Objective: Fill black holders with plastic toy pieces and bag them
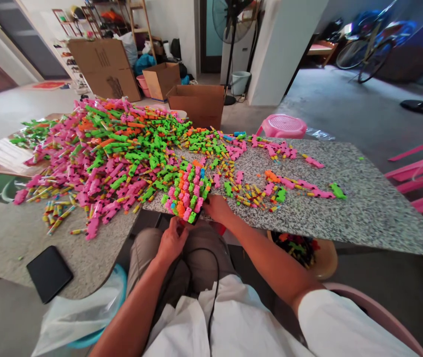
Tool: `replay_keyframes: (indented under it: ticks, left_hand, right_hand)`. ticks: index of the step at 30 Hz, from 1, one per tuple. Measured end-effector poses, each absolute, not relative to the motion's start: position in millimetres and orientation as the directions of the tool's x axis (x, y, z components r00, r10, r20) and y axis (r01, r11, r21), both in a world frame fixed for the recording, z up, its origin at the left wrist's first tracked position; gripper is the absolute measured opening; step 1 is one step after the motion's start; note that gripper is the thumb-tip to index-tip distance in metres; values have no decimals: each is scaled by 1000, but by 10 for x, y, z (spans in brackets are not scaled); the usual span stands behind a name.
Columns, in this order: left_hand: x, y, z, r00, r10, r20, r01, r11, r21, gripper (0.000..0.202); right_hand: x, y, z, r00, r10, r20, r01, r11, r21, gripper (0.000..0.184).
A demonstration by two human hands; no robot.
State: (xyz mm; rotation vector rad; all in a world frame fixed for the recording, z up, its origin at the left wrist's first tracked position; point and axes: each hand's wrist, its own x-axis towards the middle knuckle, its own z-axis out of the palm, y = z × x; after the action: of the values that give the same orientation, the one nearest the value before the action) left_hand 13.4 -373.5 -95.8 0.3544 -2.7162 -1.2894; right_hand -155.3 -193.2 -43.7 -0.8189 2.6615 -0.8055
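Note:
Tight rows of small pink, green, orange and blue animal-shaped plastic pieces (188, 189) stand packed in a dark holder (196, 218), tilted over my lap at the table edge. At its near left corner, my left hand (172, 239) is closed with fingers bent against it. My right hand (217, 208) grips the right side, its fingertips partly hidden behind the holder. Beyond lies a big heap of similar pink and green pieces (99, 153), many on yellow-banded sticks. Loose sticks (250, 196) lie right of the holder.
The speckled stone table (367, 213) extends right. A black flat case (49, 273) lies on the left tabletop (6, 248). Below are a bag-lined blue basin (120, 282) and a tan bowl of pieces (326, 260). A cardboard box (198, 104) and pink stool (283, 126) stand beyond.

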Motion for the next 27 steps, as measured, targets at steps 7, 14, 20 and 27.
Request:
replay_keyframes:
  ticks: [7,14,20,27]
  left_hand:
    - [126,-3724,-947,-961,-276,-13,-188,616,765,32]
    - [106,-3743,-1034,-957,-289,-7,-190,610,770,31]
    - [120,-3751,-1010,-953,-302,-35,-222,613,758,33]
    - [121,-3769,-1004,-946,-320,-60,-253,607,753,33]
  right_hand:
    - [-1519,-1969,-430,-786,-614,-73,-516,716,-469,32]
    - [-1674,-1910,-283,-663,-735,-142,-584,627,-516,30]
    - [-2799,-1504,-150,-815,-562,-138,-464,777,-427,28]
    - [-4009,-1509,-265,-979,-195,-54,-168,934,-316,40]
